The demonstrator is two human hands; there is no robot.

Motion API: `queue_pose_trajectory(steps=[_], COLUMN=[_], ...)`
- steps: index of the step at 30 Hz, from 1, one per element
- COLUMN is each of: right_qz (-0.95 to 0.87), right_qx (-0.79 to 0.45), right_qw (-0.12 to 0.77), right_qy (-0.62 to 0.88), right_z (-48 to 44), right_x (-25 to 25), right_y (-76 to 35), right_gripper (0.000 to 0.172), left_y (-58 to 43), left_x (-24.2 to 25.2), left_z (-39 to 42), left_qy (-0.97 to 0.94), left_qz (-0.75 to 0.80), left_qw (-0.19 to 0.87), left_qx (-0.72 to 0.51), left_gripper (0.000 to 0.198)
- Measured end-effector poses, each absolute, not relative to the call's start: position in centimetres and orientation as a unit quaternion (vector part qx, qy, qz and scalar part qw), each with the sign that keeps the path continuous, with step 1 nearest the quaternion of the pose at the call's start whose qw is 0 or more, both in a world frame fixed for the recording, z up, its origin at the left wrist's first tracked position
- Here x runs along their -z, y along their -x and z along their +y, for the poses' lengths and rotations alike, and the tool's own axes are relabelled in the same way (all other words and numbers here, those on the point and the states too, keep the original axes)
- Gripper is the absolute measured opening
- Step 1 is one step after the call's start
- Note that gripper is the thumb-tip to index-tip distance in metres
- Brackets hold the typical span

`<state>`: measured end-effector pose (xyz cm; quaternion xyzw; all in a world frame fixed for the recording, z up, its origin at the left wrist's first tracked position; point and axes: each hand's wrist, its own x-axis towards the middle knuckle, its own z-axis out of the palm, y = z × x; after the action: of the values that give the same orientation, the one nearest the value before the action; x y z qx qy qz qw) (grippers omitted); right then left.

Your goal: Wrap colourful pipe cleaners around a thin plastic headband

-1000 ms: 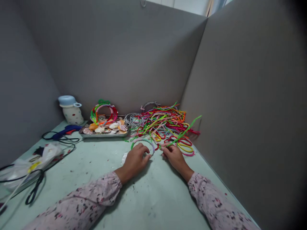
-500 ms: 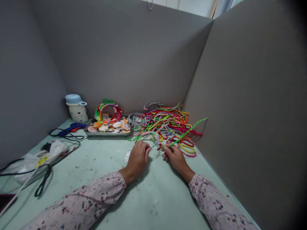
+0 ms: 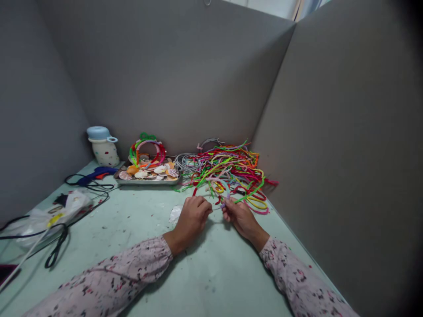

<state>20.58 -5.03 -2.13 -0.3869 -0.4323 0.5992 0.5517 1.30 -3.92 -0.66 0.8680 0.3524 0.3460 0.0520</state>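
My left hand (image 3: pixel 195 215) is closed, its thumb and fingers pinching a thin bare grey section of a hoop. Fuzzy pipe cleaner covers the far part of this hoop (image 3: pixel 218 179) in pink, pale blue and lilac, with a red part at its left. Close by on the right, my right hand (image 3: pixel 239 215) pinches a green pipe cleaner (image 3: pixel 256 190) against the lilac part. The green strand's free length bends up and back over the hoop. My fingertips hide where strand and hoop meet.
Behind my hands lies a heap of coloured pipe cleaners (image 3: pixel 231 160) beside coiled grey hoops (image 3: pixel 188 163). A metal tray (image 3: pixel 148 182) holds seashells and wrapped hoops. Further left are a bottle (image 3: pixel 105 149), a blue glue gun (image 3: pixel 95 175), a cable and a plastic bag (image 3: pixel 74 204). Grey partitions enclose the table.
The hoop has turned in my hands, and its red part now shows at the left. The green strand's free end has swung from pointing right to curving back leftward.
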Motion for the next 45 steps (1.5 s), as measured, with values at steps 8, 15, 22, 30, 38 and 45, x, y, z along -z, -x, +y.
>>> queue_pose_trajectory(steps=[8,15,22,30,38,45], right_qz=[-0.437,-0.425,-0.448,-0.452,-0.516,-0.557], right_qx=[-0.566,-0.556,-0.583,-0.606,-0.536,-0.415], right_qw=[0.571,0.589,0.558,0.530,0.475,0.528], right_qy=[0.403,0.405,0.384,0.385,0.470,0.488], right_z=[-4.9,-4.9,-5.0,-5.0,-5.1,-5.6], right_x=[2.2,1.9,2.3,2.5,3.0,2.4], right_y=[-20.3,-20.0,-19.5,-19.5,-19.3,-19.7], right_gripper=[0.031,0.031,0.031,0.031,0.041,0.031], left_y=[-1.1,-1.9,-2.1,-2.0,-1.8,-1.5], left_x=[0.0,0.4,1.0,0.8,0.5,1.1], left_z=[-4.4,-5.0,-3.5,-3.2,-2.9,-2.3], left_qy=[-0.811,-0.768,-0.644,-0.588,-0.587,-0.604], left_qz=[0.398,0.364,0.376,0.371,0.378,0.397], left_qw=[0.071,0.387,0.530,0.586,0.564,0.533], left_qx=[-0.424,-0.358,-0.403,-0.416,-0.443,-0.441], left_gripper=[0.012,0.022,0.030,0.031,0.027,0.028])
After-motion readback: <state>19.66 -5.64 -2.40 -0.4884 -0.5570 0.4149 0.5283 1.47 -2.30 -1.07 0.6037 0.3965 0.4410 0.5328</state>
